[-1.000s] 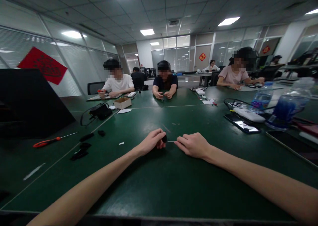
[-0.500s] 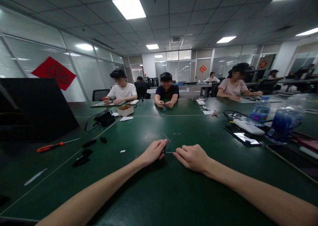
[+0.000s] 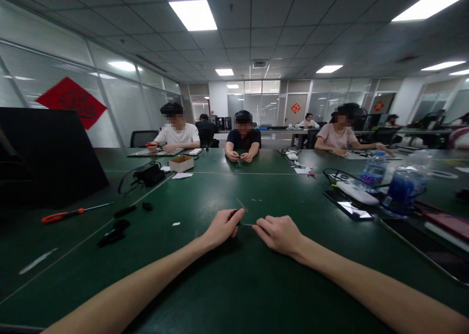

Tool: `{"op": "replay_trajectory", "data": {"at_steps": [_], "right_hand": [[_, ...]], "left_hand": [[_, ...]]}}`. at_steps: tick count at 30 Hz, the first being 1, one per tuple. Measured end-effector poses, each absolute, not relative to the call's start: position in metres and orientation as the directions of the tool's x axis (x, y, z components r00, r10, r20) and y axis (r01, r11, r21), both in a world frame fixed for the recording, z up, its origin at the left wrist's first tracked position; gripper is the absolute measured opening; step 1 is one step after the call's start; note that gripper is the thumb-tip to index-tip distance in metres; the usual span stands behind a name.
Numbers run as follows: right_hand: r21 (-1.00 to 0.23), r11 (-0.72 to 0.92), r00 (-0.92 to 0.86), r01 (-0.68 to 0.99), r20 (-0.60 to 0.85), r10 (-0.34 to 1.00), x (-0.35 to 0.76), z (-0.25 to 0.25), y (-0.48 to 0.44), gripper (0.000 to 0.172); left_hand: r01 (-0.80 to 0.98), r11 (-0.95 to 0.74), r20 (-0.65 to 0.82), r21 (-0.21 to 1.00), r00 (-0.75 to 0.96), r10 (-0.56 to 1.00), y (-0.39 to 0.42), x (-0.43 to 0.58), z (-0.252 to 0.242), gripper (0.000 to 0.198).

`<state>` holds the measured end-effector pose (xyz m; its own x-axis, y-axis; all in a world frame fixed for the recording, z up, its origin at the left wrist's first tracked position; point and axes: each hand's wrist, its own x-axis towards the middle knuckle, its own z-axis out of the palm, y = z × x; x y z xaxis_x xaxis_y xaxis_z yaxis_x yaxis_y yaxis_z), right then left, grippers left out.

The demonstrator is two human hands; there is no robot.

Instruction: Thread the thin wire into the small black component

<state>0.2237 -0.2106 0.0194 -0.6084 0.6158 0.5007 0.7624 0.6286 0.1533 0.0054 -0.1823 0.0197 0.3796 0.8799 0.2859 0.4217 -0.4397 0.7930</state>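
Head view, your two bare hands above a glossy dark-green tabletop (image 3: 238, 290). Your left hand (image 3: 221, 229) has its fingers closed round a small black object (image 3: 239, 221), mostly hidden by the thumb and fingers. Your right hand (image 3: 279, 232), its fingers curled in, pinches the near end of a thin, pale, straight rod (image 3: 247, 225). The rod bridges the narrow gap between your hands, toward the black object (whether its tip enters or merely meets that object cannot be told at this size). Left of your left hand lies a small white rectangular scrap (image 3: 176, 224); farther left, several small matt-black pieces (image 3: 112, 235) lie near a slim screwdriver with an orange-and-black handle (image 3: 64, 215). Beyond these stands an open, pale cardboard box (image 3: 182, 166). On your right, a black glass-fronted phone (image 3: 350, 207) lies beside a white rounded oblong device (image 3: 357, 193).
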Motion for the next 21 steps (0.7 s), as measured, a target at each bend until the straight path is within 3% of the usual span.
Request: {"op": "replay_trajectory", "data": {"at_steps": [6,15,21], "right_hand": [[0.130,0.628,-0.597,0.768,0.501,0.627,0.2227,0.0179,-0.2098,0.040],[0.086,0.639,-0.595,0.765,0.475,0.648,0.2201,0.0170,-0.2102,0.039],[0.026,0.728,-0.659,0.685,0.448,0.604,0.2230,0.0198,-0.2092,0.033]], "left_hand": [[0.353,-0.440,0.301,0.826,0.384,0.873,-0.1860,0.0046,0.0230,0.044],[0.376,-0.391,0.274,0.840,0.328,0.904,-0.1839,0.0060,0.0168,0.063],[0.347,-0.321,0.194,0.881,0.352,0.916,-0.1830,0.0048,0.0191,0.064]]}}
